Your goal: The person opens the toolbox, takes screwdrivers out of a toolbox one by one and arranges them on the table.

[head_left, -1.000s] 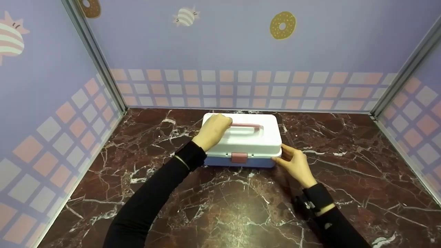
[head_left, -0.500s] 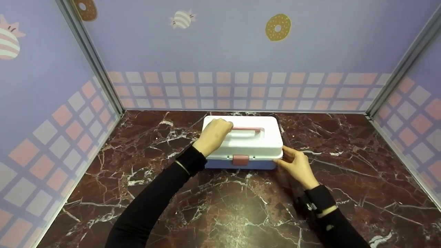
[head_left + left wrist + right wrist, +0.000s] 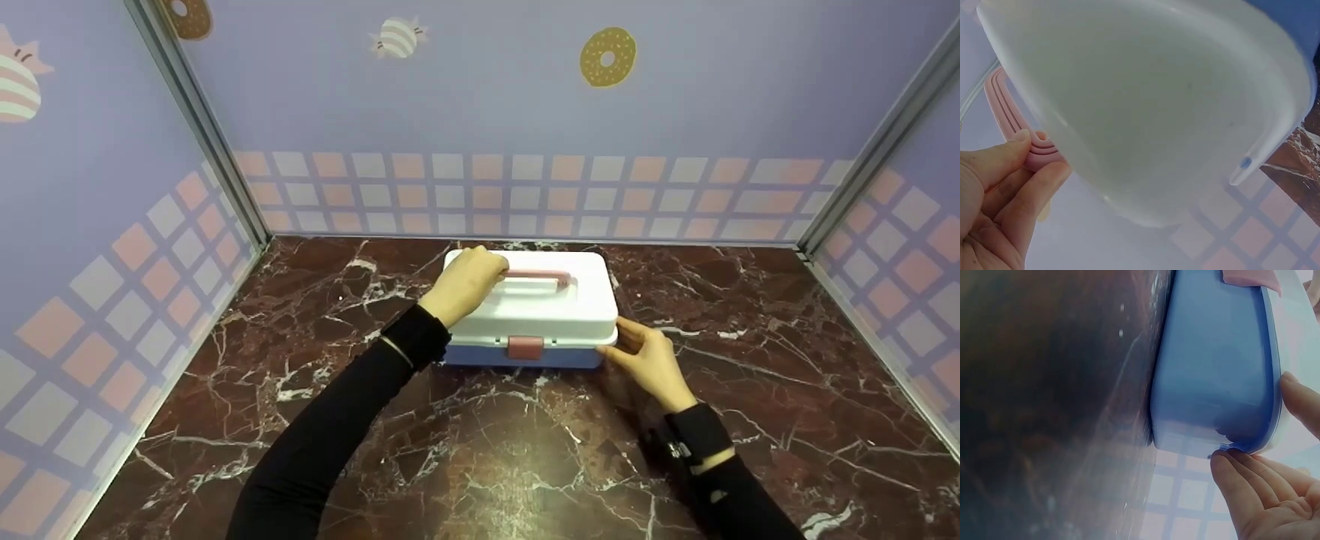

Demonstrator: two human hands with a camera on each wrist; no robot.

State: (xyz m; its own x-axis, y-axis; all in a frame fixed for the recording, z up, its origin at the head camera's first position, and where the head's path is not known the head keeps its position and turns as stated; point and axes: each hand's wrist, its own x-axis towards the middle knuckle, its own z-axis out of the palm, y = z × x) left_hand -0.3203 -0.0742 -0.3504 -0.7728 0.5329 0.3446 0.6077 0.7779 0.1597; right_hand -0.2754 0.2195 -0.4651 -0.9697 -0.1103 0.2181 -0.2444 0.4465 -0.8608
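Pink ridged plastic handle [image 3: 537, 274] atop the white-lidded blue rectangular box [image 3: 536, 316]: our left hand [image 3: 466, 283] pinches it. Our right hand [image 3: 651, 365] grips the box's right end.

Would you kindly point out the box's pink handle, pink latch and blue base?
Pink handle [image 3: 538, 274], head view: its exposed bar.
Pink latch [image 3: 526, 347], head view: its front face.
Blue base [image 3: 1216, 357], right wrist view: its front wall.

Box [image 3: 547, 319] on tabletop [image 3: 510, 450], handle [image 3: 536, 274] atop lid [image 3: 592, 300], latch [image 3: 526, 347] in front (back wall [image 3: 495, 97] behind)
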